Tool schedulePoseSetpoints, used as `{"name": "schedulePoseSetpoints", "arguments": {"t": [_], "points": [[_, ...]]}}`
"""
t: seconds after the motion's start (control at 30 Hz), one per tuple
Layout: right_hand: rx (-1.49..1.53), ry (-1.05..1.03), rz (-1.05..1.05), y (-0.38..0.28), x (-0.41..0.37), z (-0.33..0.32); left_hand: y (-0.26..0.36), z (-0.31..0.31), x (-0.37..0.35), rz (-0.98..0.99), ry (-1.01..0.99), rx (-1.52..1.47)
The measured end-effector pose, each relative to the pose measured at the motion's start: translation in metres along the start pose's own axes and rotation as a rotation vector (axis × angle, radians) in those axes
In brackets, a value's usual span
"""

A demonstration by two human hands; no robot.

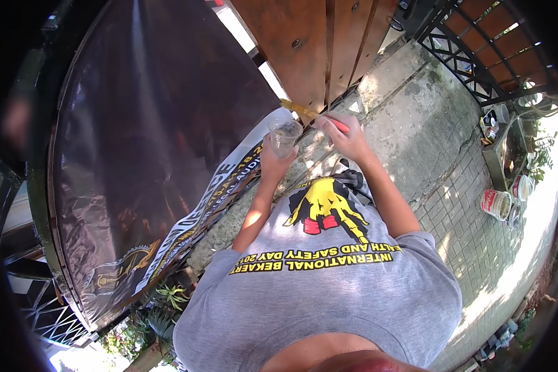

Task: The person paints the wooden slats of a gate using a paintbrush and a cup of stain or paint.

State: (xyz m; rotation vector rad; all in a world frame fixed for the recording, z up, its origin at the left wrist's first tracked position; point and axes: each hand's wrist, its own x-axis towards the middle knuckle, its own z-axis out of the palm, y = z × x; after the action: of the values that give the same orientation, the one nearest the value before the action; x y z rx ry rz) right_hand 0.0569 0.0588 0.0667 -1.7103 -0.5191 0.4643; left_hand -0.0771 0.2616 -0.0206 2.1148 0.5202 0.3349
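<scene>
My left hand [275,163] is wrapped round a clear plastic cup [283,144], its mouth tilted up toward me. A little pale stuff shows inside the cup. In my right hand [348,140] is a paintbrush [307,112] with a red handle, gripped near the ferrule. Its yellowish bristles point left, just above and past the cup's rim, overlapping the lower edge of the brown wooden boards [310,59] in this view.
A large dark printed banner [161,111] hangs on the left, close to my left arm. Concrete paving [425,118] spreads to the right. Buckets [495,203] and potted plants [542,162] stand at the far right, below a metal-framed gate [477,56].
</scene>
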Motion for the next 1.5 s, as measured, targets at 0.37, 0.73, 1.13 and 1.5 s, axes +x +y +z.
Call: {"name": "schedulePoseSetpoints", "arguments": {"t": [0.37, 0.73, 1.13, 1.5], "points": [[-0.216, -0.042, -0.218, 0.0, 0.048, 0.013, -0.003, -0.004, -0.006, -0.02, -0.006, 0.002], [0.563, -0.092, 0.058, 0.038, 0.05, 0.007, 0.004, -0.002, -0.002, -0.041, -0.064, -0.043], [0.724, 0.041, 0.103, 0.045, 0.047, 0.024, 0.002, -0.003, 0.0, -0.023, -0.075, -0.044], [0.811, 0.069, 0.166, 0.063, 0.047, 0.034, -0.009, -0.005, 0.001, -0.031, -0.054, -0.003]]}}
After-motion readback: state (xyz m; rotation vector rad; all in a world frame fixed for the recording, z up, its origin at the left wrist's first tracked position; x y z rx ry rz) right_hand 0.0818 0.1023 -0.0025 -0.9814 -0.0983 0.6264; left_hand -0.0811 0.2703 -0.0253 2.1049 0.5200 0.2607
